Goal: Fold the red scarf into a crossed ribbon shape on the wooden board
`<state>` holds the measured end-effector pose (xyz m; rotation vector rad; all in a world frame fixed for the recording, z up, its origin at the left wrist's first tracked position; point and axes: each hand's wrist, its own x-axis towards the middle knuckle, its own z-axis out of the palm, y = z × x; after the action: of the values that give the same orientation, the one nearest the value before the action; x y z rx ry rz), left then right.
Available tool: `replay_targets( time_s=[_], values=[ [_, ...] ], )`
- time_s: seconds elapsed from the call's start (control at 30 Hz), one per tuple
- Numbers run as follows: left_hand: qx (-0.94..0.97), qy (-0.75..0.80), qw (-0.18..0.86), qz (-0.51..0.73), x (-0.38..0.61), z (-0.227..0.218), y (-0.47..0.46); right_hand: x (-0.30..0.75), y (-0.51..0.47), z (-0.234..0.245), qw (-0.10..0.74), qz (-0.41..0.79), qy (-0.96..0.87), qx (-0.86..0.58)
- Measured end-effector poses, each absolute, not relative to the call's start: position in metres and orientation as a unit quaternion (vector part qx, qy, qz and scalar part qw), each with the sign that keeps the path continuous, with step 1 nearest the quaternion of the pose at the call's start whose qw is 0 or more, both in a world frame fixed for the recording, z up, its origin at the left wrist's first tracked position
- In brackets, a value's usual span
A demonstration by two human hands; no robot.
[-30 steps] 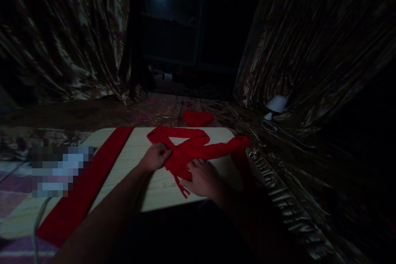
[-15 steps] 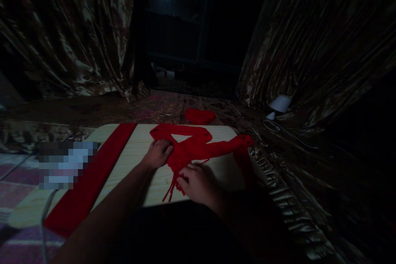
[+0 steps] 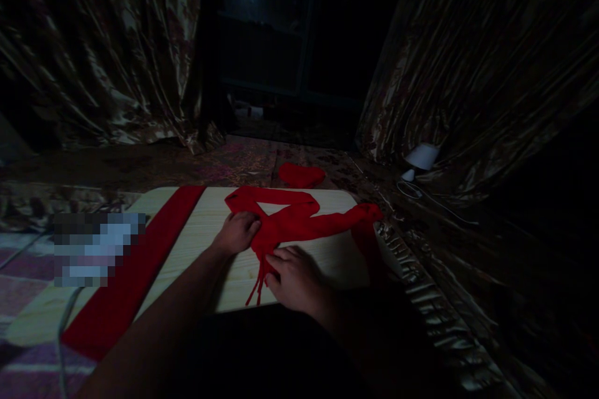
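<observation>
1. The right hand (image 3: 294,277) is nearest, fingers bent over the fringe (image 3: 260,277) of a red scarf (image 3: 292,222); I cannot tell whether it pinches any strands.
2. The step in hand seems to be straightening that fringe; the next move calls for light fingertips that part strands without dragging the cloth.
3. The left hand (image 3: 238,232), fingers curled, touches the scarf's left edge, apparently steadying it; its grip is hidden.
4. The scarf lies bent and looped on a wooden table (image 3: 187,243), right of a red strip (image 3: 140,268).
5. Beyond sits a red bundle (image 3: 302,174).
</observation>
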<state>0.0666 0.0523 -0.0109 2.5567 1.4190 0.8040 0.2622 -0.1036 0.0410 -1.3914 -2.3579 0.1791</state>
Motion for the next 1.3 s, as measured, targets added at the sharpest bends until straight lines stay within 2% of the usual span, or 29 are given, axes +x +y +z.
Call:
replay_targets(
  time_s=[0.1, 0.17, 0.23, 0.3, 0.37, 0.5, 0.6, 0.93, 1.3],
  values=[
    [0.839, 0.465, 0.064, 0.274, 0.066, -0.009, 0.052, 0.258, -0.1, 0.04, 0.281, 0.113, -0.814, -0.496],
    [0.834, 0.465, 0.079, 0.286, 0.066, -0.009, 0.053, 0.258, -0.097, 0.037, 0.313, 0.192, -0.78, -0.507],
    [0.829, 0.465, 0.09, 0.298, 0.066, -0.008, 0.054, 0.261, -0.093, 0.035, 0.29, 0.285, -0.759, -0.509],
    [0.827, 0.464, 0.087, 0.306, 0.066, -0.008, 0.054, 0.265, -0.091, 0.036, 0.252, 0.318, -0.755, -0.515],
    [0.826, 0.465, 0.078, 0.308, 0.066, -0.009, 0.054, 0.269, -0.092, 0.043, 0.231, 0.268, -0.762, -0.542],
    [0.828, 0.468, 0.064, 0.303, 0.066, -0.011, 0.054, 0.267, -0.101, 0.061, 0.211, 0.086, -0.755, -0.615],
    [0.831, 0.461, 0.05, 0.307, 0.066, -0.015, 0.056, 0.255, -0.111, 0.063, 0.19, 0.023, -0.789, -0.583],
    [0.835, 0.458, -0.008, 0.304, 0.063, -0.018, 0.06, 0.238, -0.096, 0.037, 0.075, -0.012, -0.869, -0.489],
    [0.816, 0.496, -0.005, 0.297, 0.064, -0.015, 0.058, 0.273, -0.1, 0.038, 0.094, 0.028, -0.853, -0.513]
  ],
)
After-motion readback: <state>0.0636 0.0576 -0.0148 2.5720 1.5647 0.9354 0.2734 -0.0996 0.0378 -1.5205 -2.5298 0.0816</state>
